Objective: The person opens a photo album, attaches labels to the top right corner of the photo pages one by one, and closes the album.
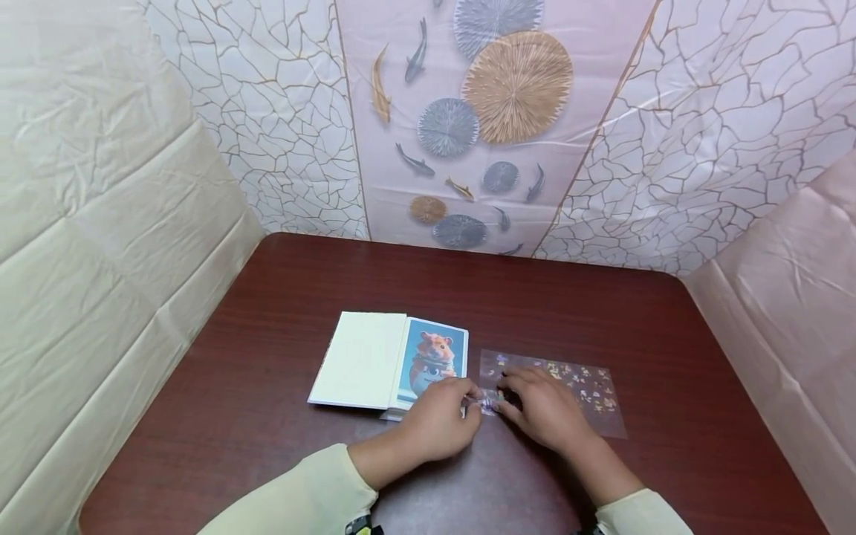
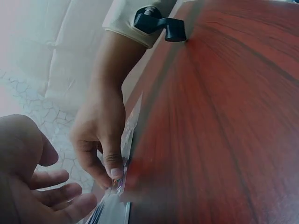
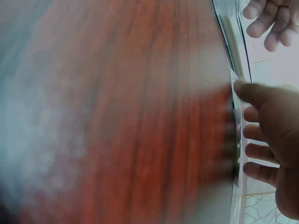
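My left hand (image 1: 441,420) hovers by the lower right corner of a book (image 1: 357,360) open at a hamster picture. In the left wrist view, the thumb and fingers of the left hand (image 2: 42,177) are apart and loosely bent, with nothing visible between them. My right hand (image 1: 545,409) is over a clear sticker sheet (image 1: 605,423) dotted with small colourful shapes. Its thumb and forefinger pinch clear film at the sheet's left end, as the left wrist view shows. A shiny bit of film (image 1: 488,405) shows between both hands; whether it is separate cannot be told.
The dark red-brown table (image 1: 287,282) extends around the book and sheet. Patterned cloth (image 1: 281,119) hangs behind it, and pale cloth (image 1: 100,245) lines the left side. A black wrist mount (image 2: 161,25) sits on the right sleeve.
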Available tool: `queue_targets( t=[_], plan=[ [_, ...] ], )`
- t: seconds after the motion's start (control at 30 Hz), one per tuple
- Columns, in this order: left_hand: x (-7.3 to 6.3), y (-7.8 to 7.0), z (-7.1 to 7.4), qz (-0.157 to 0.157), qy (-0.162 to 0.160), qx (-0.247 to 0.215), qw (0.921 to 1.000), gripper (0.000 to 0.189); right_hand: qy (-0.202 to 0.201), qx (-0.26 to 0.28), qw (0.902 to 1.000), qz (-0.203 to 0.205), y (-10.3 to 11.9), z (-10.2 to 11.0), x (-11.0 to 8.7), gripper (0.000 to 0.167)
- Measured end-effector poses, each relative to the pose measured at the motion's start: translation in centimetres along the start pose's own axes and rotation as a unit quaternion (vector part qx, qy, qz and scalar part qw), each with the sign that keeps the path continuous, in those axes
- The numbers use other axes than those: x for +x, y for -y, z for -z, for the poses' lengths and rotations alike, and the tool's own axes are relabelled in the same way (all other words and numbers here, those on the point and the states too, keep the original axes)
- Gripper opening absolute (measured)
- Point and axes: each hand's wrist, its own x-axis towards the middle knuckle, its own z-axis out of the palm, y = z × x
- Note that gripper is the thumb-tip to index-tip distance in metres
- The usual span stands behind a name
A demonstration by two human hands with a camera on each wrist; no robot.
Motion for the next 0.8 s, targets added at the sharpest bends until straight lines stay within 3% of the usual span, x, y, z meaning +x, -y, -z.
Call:
queue_targets(
  t=[0.07, 0.23, 0.3, 0.4, 0.47, 0.57, 0.7, 0.8],
  plan=[
    [0.0, -0.1, 0.1, -0.004, -0.002, 0.009, 0.9999, 0.018, -0.012, 0.0, 0.9997, -0.02, -0.2, 0.2, -0.1, 0.039],
    [-0.1, -0.5, -0.2, -0.047, -0.017, 0.087, 0.995, 0.016, -0.02, -0.031, 0.9943, -0.1, -1.2, 1.1, -0.6, 0.055],
    [-0.1, -0.9, -0.3, -0.035, -0.001, 0.059, 0.9976, 0.017, -0.007, -0.043, 0.991, -0.126, -1.5, 1.3, -0.9, 0.064],
    [0.0, -1.5, -0.3, 0.033, 0.031, -0.046, 0.9979, 0.022, 0.014, -0.049, 0.9874, -0.15, -1.9, 1.4, -1.2, 0.074],
    [0.1, -2.0, -0.4, 0.089, 0.043, -0.12, 0.9878, 0.028, 0.023, -0.054, 0.9864, -0.153, -2.0, 1.4, -1.4, 0.078],
    [0.2, -2.8, -0.7, 0.159, 0.047, -0.201, 0.9655, 0.041, 0.034, -0.06, 0.9855, -0.155, -2.0, 1.3, -1.5, 0.082],
    [0.2, -3.6, -1.3, 0.222, 0.047, -0.277, 0.9336, 0.055, 0.038, -0.06, 0.9862, -0.149, -1.9, 1.2, -1.6, 0.077],
    [0.2, -3.9, -1.7, 0.252, 0.037, -0.308, 0.9165, 0.061, 0.037, -0.062, 0.987, -0.143, -1.8, 1.3, -1.5, 0.074]
  ],
)
